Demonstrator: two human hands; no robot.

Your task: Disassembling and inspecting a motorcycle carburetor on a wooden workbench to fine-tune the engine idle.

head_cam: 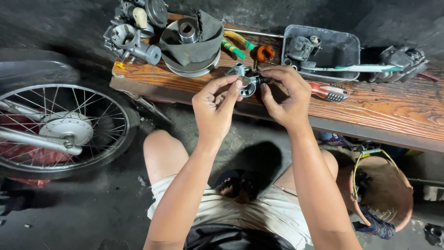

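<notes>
Both my hands meet over the front edge of a wooden bench (379, 111). My left hand (213, 109) pinches a small round metal part (246, 85) between thumb and fingertips. My right hand (286, 95) grips the same small part's dark end from the right. A grey metal fitting (237, 70) lies on the bench just behind the hands. My bare knees and white shorts show below.
On the bench: a carburettor body (132, 34), a round metal pulley with dark rag (192, 44), green-handled pliers (236, 44), an orange piece (265, 53), a grey tray (342, 48) with parts and a toothbrush (356, 68), a red-handled screwdriver (329, 91). A spoked wheel (60, 129) stands left, a clay pot (384, 190) right.
</notes>
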